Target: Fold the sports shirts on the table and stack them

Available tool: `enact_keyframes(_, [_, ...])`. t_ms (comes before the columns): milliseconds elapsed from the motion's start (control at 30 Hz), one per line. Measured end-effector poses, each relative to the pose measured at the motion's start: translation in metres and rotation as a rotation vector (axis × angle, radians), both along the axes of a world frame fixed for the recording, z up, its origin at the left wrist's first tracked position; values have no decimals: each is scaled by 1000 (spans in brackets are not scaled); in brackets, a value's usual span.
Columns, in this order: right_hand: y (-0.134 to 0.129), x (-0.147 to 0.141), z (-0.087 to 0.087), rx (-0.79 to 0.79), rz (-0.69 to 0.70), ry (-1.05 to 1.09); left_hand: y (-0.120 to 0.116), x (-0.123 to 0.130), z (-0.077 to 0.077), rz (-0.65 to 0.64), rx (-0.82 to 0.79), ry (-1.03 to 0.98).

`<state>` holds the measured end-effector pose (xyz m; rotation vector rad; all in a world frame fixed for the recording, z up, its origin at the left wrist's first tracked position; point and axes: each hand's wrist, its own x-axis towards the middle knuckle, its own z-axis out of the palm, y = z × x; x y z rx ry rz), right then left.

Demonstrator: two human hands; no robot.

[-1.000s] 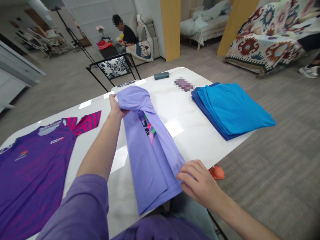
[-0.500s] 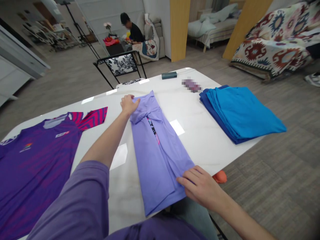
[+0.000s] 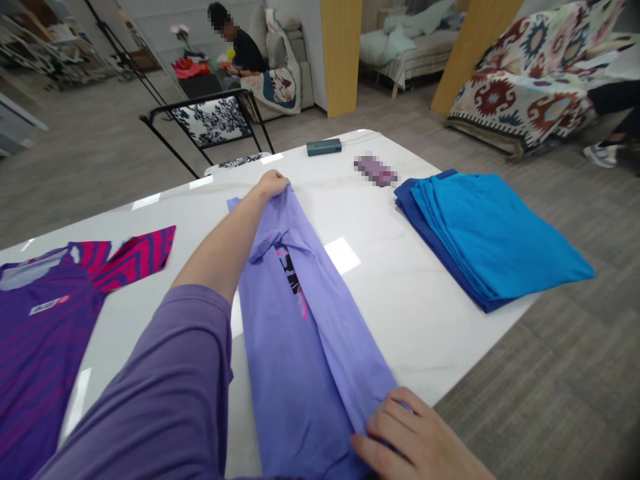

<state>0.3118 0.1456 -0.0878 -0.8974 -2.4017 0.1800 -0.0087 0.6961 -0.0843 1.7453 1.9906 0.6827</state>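
A lavender shirt (image 3: pixel 285 347) lies lengthwise on the table, folded into a long strip. Through a gap between its folded layers shows a black, blue and pink print. At the strip's far end my left hand (image 3: pixel 273 183) is closed on the right corner of the cloth. The fabric bunches just below that hand. My right hand (image 3: pixel 407 433) pinches the near right edge of the same shirt, fingers curled over the cloth. The near end of the shirt runs out of the frame.
On the white table (image 3: pixel 390 300), a purple and pink jersey (image 3: pixel 45 333) lies spread at left. Folded blue garments (image 3: pixel 500 233) are stacked at right. A dark green box (image 3: pixel 324 147) and a blurred item (image 3: pixel 376 171) sit farther back. A chair (image 3: pixel 215 123) stands beyond; a person (image 3: pixel 245 50) sits behind.
My left hand has moved from the far left corner of the shirt to its far right corner and closed there. My right hand stays on the near right edge. The view has shifted.
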Motion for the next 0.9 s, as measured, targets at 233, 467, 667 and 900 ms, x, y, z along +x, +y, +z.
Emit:
enact_keyframes(233, [14, -32, -1, -12, 114, 114, 0, 27, -20, -32, 78, 88])
enact_keyframes(467, [10, -17, -9, -159, 109, 5, -124, -14, -16, -376, 362, 290])
enact_keyframes(667, [2, 3, -24, -159, -43, -131, -226, -63, -23, -567, 320, 307])
enact_keyframes(900, [-19, 13, -32, -148, -31, -196, -231, -88, -13, -450, 308, 252])
